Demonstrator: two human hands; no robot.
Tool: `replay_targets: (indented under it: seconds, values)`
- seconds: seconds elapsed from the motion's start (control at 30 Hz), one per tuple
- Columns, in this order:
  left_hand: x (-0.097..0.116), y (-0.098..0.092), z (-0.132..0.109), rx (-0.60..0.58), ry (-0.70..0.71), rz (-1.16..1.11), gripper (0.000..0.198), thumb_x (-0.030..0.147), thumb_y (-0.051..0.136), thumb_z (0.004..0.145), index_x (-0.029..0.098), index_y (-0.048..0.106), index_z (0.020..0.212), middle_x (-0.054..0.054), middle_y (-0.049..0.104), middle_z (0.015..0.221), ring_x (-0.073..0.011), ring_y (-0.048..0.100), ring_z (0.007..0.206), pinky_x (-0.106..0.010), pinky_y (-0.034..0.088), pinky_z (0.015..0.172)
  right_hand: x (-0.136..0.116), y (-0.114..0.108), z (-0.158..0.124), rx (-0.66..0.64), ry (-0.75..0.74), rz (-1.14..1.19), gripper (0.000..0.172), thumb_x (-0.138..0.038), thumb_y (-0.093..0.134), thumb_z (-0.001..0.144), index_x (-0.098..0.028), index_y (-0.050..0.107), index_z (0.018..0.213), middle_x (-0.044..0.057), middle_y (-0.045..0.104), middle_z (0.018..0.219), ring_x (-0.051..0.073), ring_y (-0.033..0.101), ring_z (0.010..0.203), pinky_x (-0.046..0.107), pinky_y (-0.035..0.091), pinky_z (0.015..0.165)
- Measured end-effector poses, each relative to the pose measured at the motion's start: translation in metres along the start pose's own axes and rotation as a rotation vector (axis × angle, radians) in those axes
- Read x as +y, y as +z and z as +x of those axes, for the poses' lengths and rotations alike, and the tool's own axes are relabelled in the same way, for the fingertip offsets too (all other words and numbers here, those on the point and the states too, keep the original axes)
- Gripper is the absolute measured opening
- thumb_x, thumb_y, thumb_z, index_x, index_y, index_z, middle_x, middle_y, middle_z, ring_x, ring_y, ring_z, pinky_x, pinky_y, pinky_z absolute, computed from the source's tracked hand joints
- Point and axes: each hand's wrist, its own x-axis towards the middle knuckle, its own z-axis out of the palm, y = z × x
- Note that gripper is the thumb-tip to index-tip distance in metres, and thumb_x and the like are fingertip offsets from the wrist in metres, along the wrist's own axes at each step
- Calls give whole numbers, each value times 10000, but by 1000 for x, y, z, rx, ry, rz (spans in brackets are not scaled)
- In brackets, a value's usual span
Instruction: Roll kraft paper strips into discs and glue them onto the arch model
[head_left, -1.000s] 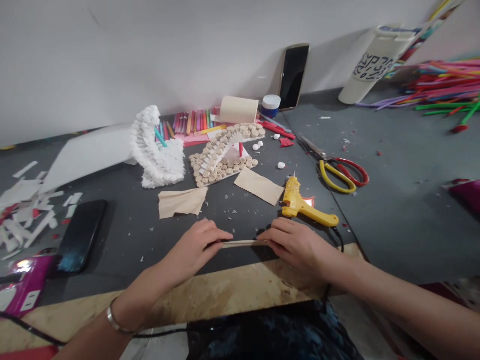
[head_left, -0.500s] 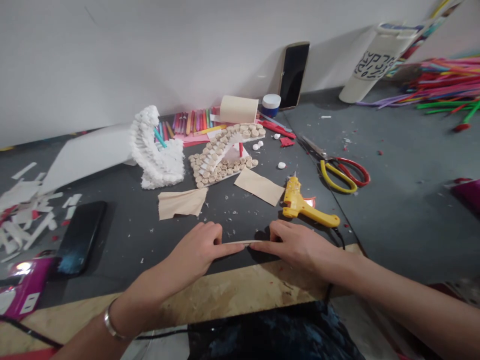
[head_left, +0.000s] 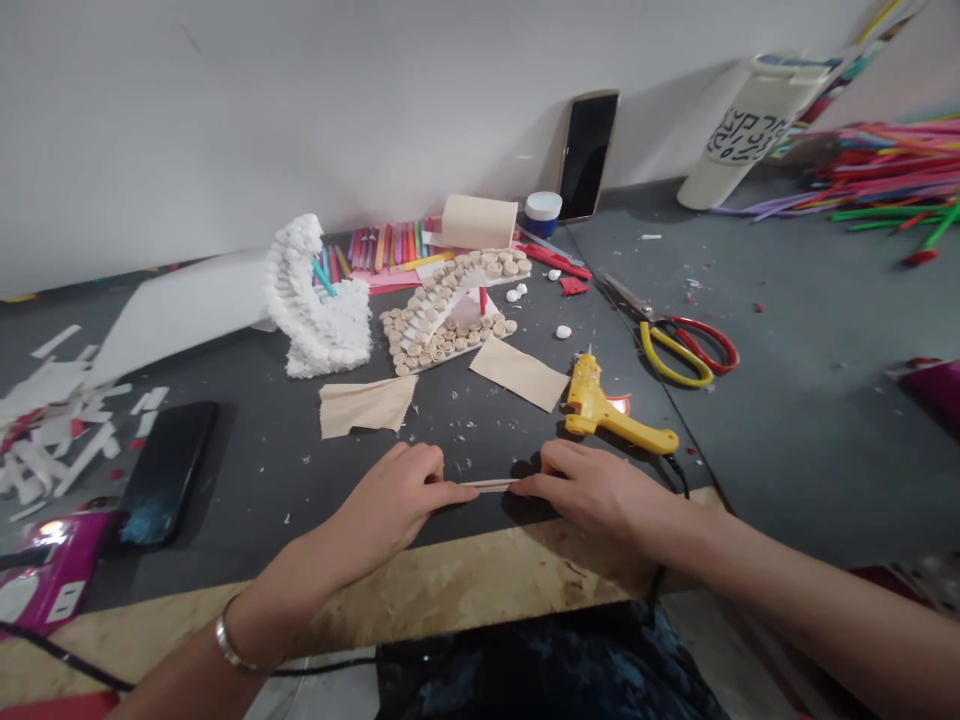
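View: head camera, looking down at the hands.
Stick: thin paper stick [head_left: 491, 484] lies flat on the dark table [head_left: 300, 470], between both hands.
Feel: looks light and bendy, easy to squash; best held softly at its two ends.
Left hand [head_left: 394, 500]: half curled, pointing finger on the left end.
Right hand [head_left: 592, 490]: palm down, fingertips on the right end.
Pinching or just pressing: I cannot tell.

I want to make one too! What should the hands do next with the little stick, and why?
Probably roll the stick forward to tighten it: the left hand and right hand hold its ends down flat on the mat.
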Motion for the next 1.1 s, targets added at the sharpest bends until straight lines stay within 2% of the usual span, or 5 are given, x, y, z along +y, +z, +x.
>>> replay_targets:
  seconds: [0.27, 0.57, 0.73, 0.97, 1.1]
  values:
    - [8, -10, 3, -51, -97, -46, 305, 176, 405, 990, 233, 626, 1193, -38, 593, 885, -168, 520, 801, -296, 402, 729, -1, 10, -1, 67, 73, 31, 391, -53, 499, 866, -188, 609, 1216, 40, 578, 833, 167, 555, 756, 265, 424, 647]
    - [0, 2, -2, 82, 19, 9, 403, 162, 360, 997, 325, 700, 1140, -17, 517, 770, -143, 463, 697, -270, 359, 653, 3, 9, -7, 62, -21, -52, 445, -111, 586, 862, -294, 619, 1266, 18, 528, 829, 139, 474, 695, 233, 352, 582]
    - [1, 4, -5, 97, 11, 54, 383, 194, 362, 1003, 321, 693, 1146, -24, 551, 781, -152, 466, 696, -280, 352, 642, 1, 5, -9, 30, -38, -71, 434, -114, 579, 866, -249, 602, 1277, 40, 552, 850, 163, 515, 736, 245, 407, 601]
    - [2, 10, -7, 184, 18, 71, 250, 157, 423, 977, 168, 660, 898, -31, 597, 771, -150, 500, 701, -290, 358, 638, -3, 0, -8, 101, -53, -59, 312, -53, 483, 895, -154, 668, 1126, 49, 561, 808, 165, 517, 699, 269, 450, 603]
    - [2, 11, -9, 165, 30, 155, 230, 150, 431, 971, 175, 657, 936, -27, 593, 781, -155, 493, 715, -290, 364, 637, -3, 0, -9, 107, -69, -78, 305, -54, 477, 899, -137, 663, 1126, 60, 576, 814, 176, 531, 714, 281, 471, 612]
